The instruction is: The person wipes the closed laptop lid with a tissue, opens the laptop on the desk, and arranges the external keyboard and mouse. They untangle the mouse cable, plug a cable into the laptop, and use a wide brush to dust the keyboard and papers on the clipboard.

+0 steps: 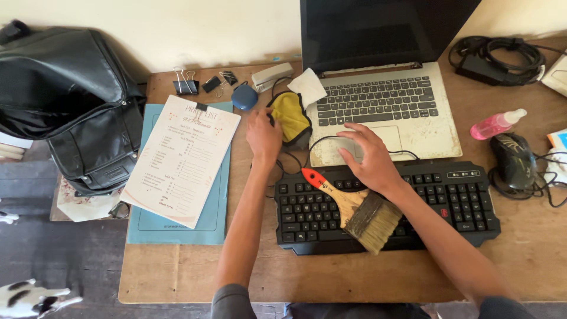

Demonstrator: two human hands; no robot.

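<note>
My left hand (263,136) rests on the wooden desk (248,277) with its fingers touching a yellow cloth with black trim (290,116). My right hand (367,157) lies fingers spread across the top edge of a black keyboard (449,204) and the front left corner of a silver laptop (390,109), over a thin black cable. A wooden paintbrush with a red-tipped handle (354,210) lies on the keyboard's keys, just below my right hand; neither hand grips it.
A clipped paper sheet (180,159) lies on a blue folder (215,207) at left, next to a black bag (65,94). Binder clips (185,82), a stapler (271,75) and a blue round object (244,97) sit at the back. At right: pink bottle (495,124), mouse (512,159), coiled charger (496,59).
</note>
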